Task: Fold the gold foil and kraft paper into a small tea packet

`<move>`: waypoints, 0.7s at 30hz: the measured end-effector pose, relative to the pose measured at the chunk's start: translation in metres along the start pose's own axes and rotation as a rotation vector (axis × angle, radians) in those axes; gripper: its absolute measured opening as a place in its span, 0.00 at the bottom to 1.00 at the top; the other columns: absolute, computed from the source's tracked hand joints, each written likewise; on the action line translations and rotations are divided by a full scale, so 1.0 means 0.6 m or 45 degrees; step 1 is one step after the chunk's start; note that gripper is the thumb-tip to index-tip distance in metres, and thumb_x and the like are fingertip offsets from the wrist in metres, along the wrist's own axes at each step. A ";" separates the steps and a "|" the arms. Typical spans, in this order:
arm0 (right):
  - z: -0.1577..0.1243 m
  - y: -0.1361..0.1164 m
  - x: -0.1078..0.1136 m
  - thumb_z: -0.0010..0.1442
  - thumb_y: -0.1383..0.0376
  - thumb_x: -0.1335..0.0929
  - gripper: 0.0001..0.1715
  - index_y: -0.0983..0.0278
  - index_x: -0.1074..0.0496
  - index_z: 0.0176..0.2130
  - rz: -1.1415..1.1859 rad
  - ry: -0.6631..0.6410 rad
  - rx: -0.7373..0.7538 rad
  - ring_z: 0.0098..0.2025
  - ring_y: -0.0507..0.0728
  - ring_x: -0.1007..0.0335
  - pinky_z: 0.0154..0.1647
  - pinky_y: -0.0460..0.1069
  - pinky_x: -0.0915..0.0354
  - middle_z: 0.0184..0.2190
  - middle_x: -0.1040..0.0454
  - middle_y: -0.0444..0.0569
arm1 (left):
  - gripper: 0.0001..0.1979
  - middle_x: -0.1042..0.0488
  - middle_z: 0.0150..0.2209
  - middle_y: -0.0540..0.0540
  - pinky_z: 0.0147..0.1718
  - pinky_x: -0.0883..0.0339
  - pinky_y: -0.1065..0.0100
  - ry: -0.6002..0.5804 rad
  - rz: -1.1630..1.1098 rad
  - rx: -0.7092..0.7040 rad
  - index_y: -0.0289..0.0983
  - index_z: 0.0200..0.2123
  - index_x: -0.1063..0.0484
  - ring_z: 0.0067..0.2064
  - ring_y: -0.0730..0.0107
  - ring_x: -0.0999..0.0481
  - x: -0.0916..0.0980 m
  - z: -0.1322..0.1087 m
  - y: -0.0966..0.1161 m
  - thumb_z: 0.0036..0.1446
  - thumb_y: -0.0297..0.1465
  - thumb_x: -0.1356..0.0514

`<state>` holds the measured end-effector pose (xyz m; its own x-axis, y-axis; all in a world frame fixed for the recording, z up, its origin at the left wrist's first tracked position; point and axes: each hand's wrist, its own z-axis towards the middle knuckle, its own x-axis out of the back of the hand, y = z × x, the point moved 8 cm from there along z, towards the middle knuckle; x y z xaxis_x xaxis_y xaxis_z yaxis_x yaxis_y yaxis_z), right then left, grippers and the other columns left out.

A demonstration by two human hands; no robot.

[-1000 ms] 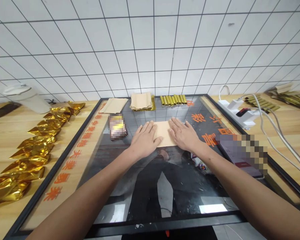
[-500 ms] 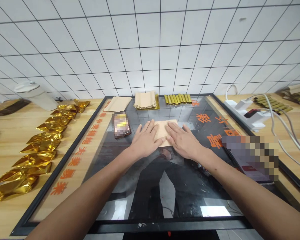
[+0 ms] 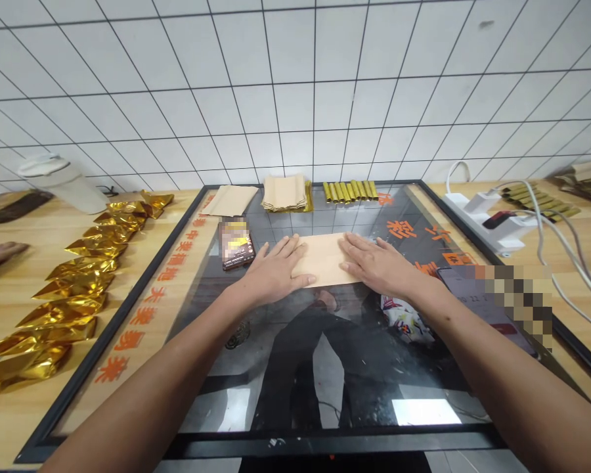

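Note:
A tan sheet of paper lies flat on the dark glass panel in front of me. Across its left end rests my left hand, palm down, fingers stretched out. My right hand presses on the right end the same way, with its fingers extended. Between the two hands the middle of the sheet shows plainly. Beyond it stand a stack of tan papers and a row of several rolled gold-green tubes. What lies under the palms is hidden.
Loose tan paper and a brown pack sit left of my hands. Several gold foil pieces line the wooden table. Another person's hand shows at far left. On the right are a power strip, cables and a phone.
My hands have moved apart toward the two ends of the sheet, so more of its middle shows. At the far left, more of another person's hand has come into view.

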<state>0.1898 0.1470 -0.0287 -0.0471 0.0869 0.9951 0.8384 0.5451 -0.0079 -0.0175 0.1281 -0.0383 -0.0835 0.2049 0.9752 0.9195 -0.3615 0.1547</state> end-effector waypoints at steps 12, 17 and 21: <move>-0.006 -0.071 0.029 0.79 0.60 0.41 0.34 0.73 0.38 0.75 0.223 0.362 0.297 0.80 0.66 0.47 0.79 0.66 0.44 0.78 0.43 0.67 | 0.49 0.60 0.83 0.39 0.78 0.61 0.36 0.061 -0.012 -0.023 0.39 0.81 0.50 0.83 0.48 0.59 -0.004 -0.001 -0.003 0.71 0.64 0.56; -0.005 -0.109 0.006 0.79 0.63 0.43 0.32 0.73 0.35 0.73 0.292 0.303 0.413 0.79 0.67 0.43 0.79 0.65 0.43 0.76 0.39 0.68 | 0.49 0.60 0.83 0.42 0.78 0.61 0.36 0.070 -0.005 -0.019 0.42 0.81 0.51 0.83 0.49 0.59 -0.003 -0.002 -0.003 0.70 0.66 0.57; 0.000 -0.081 0.004 0.80 0.58 0.42 0.34 0.74 0.37 0.75 0.190 0.226 0.319 0.79 0.70 0.45 0.78 0.68 0.43 0.78 0.43 0.69 | 0.50 0.61 0.83 0.42 0.78 0.62 0.36 0.061 -0.001 -0.033 0.42 0.81 0.51 0.83 0.47 0.59 -0.005 0.001 -0.005 0.69 0.67 0.57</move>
<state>0.1491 0.1207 -0.0258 0.1794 0.0465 0.9827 0.6682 0.7274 -0.1565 -0.0200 0.1288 -0.0421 -0.1028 0.1619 0.9814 0.9091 -0.3851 0.1587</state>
